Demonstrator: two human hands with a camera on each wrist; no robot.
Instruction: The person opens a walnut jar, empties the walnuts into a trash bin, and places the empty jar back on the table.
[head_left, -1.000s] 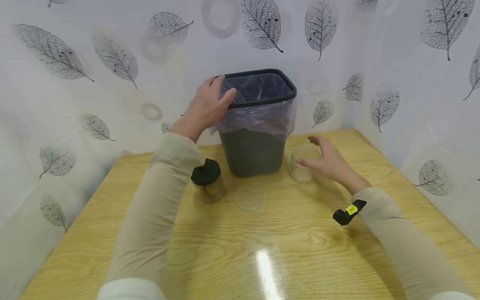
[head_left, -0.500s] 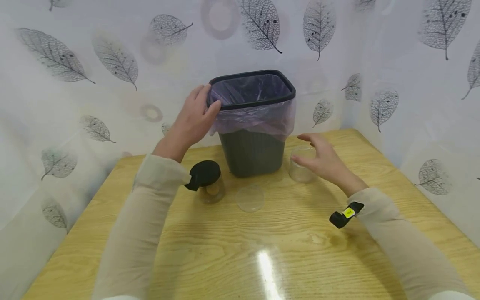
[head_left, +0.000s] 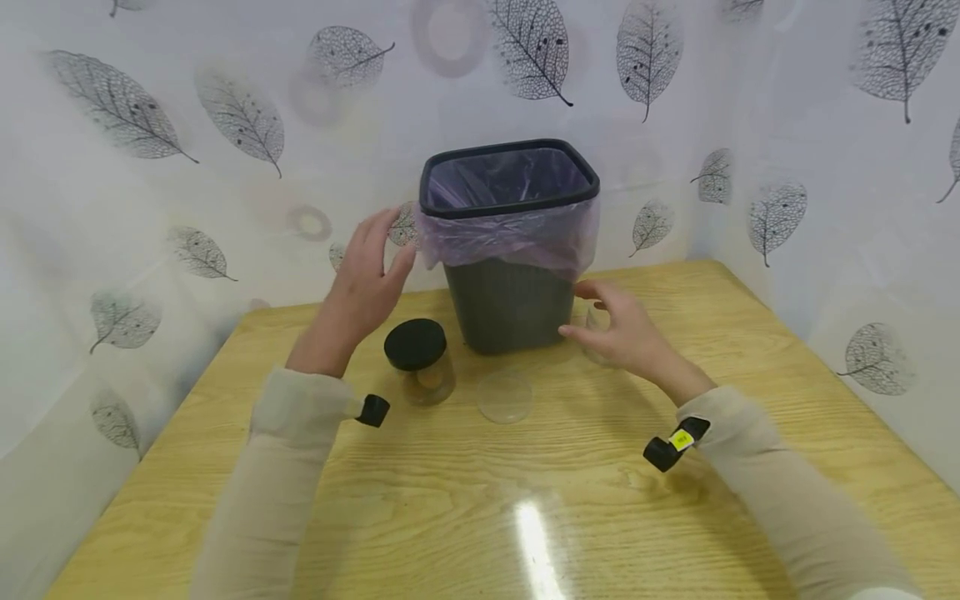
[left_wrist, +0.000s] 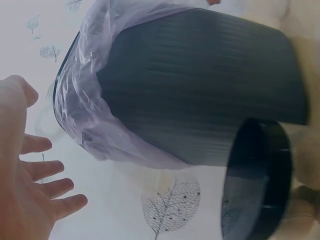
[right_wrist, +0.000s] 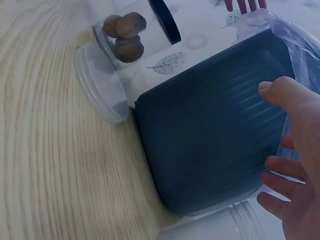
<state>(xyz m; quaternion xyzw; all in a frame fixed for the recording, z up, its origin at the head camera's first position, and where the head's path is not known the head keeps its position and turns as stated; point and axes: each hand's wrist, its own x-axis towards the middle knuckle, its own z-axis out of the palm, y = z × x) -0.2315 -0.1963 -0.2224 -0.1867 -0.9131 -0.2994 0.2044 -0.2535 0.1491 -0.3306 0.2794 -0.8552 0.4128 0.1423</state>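
Observation:
In the head view a dark grey waste bin [head_left: 510, 308] with a black rim stands upright at the back, its purple plastic liner [head_left: 510, 237] folded over the edge. My left hand [head_left: 362, 279] hovers left of the liner, fingers spread, touching nothing. My right hand [head_left: 626, 329] is beside the bin's lower right side, thumb and fingers apart; whether a fingertip touches the bin I cannot tell. Behind it a clear jar [right_wrist: 215, 227] is partly hidden. Left of the bin, a clear jar with a black lid [head_left: 415, 343] contains several walnuts [right_wrist: 131, 25].
A clear round lid [head_left: 504, 398] lies flat on the wooden table [head_left: 450, 500] in front of the bin. A leaf-patterned curtain [head_left: 300, 150] hangs close behind and along the sides. Each sleeve carries a small black wrist camera [head_left: 372, 410].
My left hand has let go of the bin's rim and moved left and down. My right hand has shifted left from around the open jar to the bin's side. The bin stays put.

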